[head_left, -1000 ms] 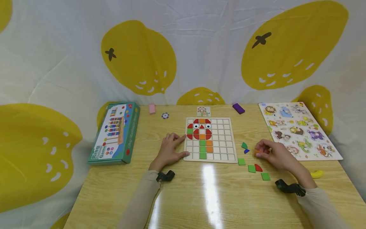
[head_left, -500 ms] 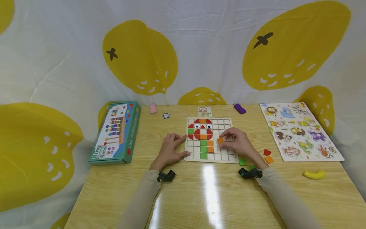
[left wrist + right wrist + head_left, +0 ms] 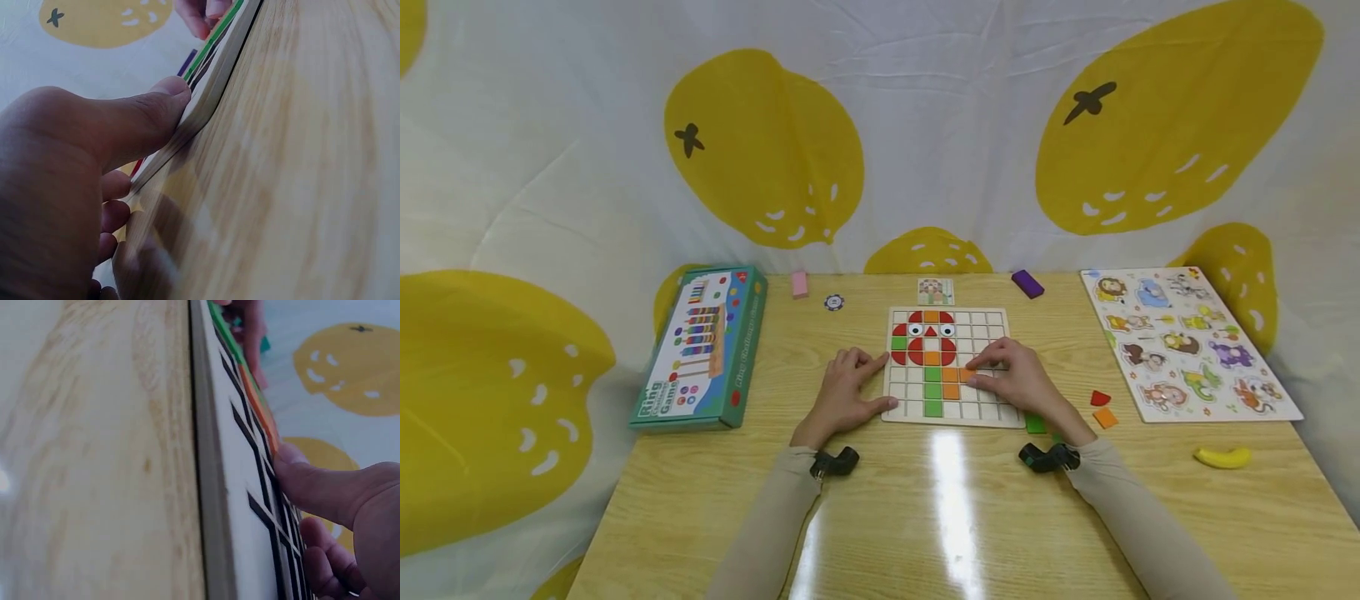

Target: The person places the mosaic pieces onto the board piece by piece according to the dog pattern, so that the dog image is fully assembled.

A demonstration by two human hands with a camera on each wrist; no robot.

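The wooden grid board [image 3: 981,320] lies mid-table, with a bird-like pattern of red, orange and green tiles and two eye tiles on its left half. With thumb and fingertips my right hand [image 3: 1021,379] pinches an orange square tile [image 3: 967,375] lying on the board, beside two other orange squares. In the right wrist view the thumb [image 3: 319,486] is at the end of the orange strip. My left hand [image 3: 844,396] rests at the board's left edge, thumb and forefinger spread and touching it. The left wrist view has the thumb [image 3: 140,119] lying on the board's rim.
A picture card [image 3: 936,292] lies behind the board. Loose tiles, such as a red one [image 3: 1100,399] and an orange one [image 3: 1105,417], lie right. Around are a game box [image 3: 700,350], an animal puzzle [image 3: 1187,346], a toy banana [image 3: 1222,457], pink and purple blocks and a chip.
My right hand has moved left from the loose tiles to the board, bringing an orange square tile down beside the other orange ones. My left hand has stayed at the board's edge.
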